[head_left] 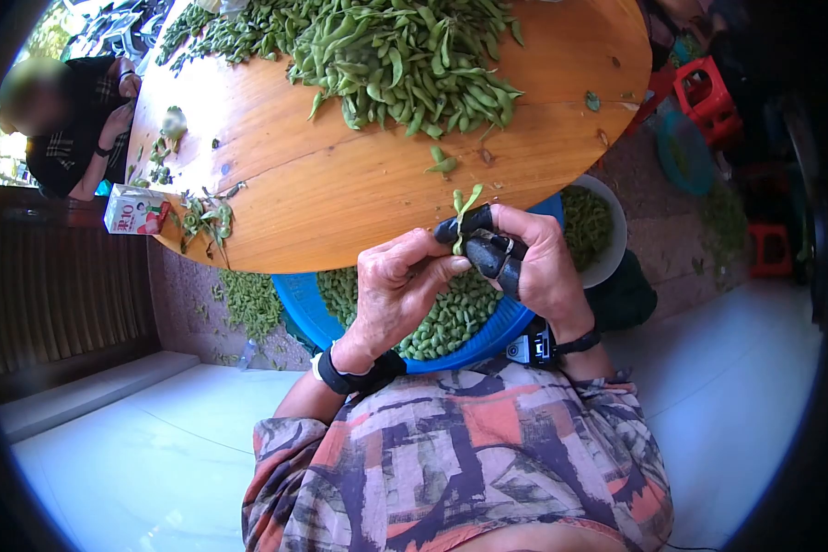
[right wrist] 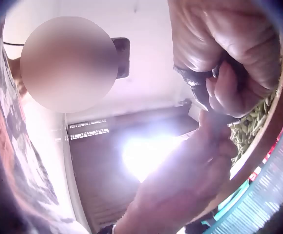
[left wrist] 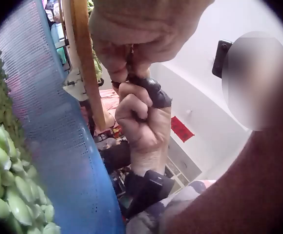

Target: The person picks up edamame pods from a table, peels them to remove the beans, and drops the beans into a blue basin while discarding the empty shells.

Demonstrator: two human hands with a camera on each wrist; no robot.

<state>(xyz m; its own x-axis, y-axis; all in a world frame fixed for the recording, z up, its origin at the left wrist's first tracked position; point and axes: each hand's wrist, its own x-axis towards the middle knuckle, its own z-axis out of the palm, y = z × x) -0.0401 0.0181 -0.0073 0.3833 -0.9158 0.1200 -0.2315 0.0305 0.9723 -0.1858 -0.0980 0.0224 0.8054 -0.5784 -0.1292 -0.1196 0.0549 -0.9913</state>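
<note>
In the head view, a slim green bean pod is raised above the perforated blue plastic basket, near its far rim. The bare left hand pinches the pod between thumb and forefinger; the right hand, with shiny black covers on two digits, pinches it also. Pale green shelled beans lie inside the basket. In the left wrist view, the right hand's other fingers are curled toward its palm. In the right wrist view, the fingertips meet, but the pod I cannot make out. To open it well, I think, the left should hold steady while the covers press along the seam, low over the basket.
</note>
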